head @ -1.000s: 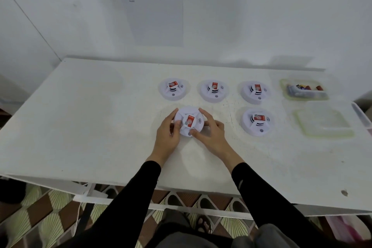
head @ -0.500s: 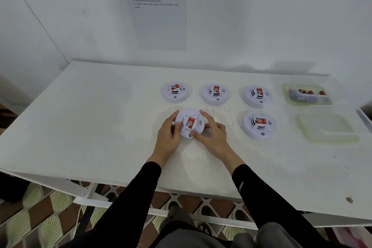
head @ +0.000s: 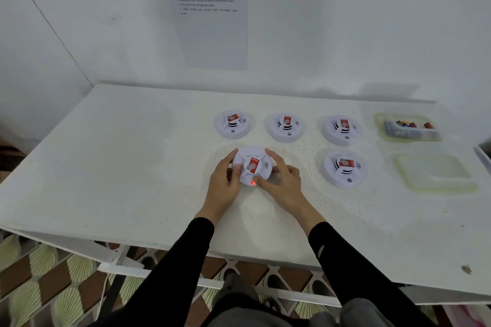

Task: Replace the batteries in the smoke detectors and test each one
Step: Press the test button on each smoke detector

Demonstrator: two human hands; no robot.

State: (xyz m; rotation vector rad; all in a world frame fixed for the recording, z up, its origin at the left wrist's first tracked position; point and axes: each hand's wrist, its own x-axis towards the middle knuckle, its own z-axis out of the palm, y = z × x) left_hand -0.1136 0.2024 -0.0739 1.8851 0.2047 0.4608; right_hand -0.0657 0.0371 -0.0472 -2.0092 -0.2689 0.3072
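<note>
At the table's middle, the left hand and right hand gripped the detector by its rim, right thumb beside its lit red light. Its red label and the wall sheet were unreadable. Other detectors, battery tray and lid lay toward the right edge.

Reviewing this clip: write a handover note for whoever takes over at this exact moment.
Left hand grips the near detector on its left; right hand grips its right, thumb by the lit red light.
Four other detectors sit on the table; batteries lie in the tray far right.
Done: this unit seems under test.
Left: the others' state cannot be told; check each.
</note>
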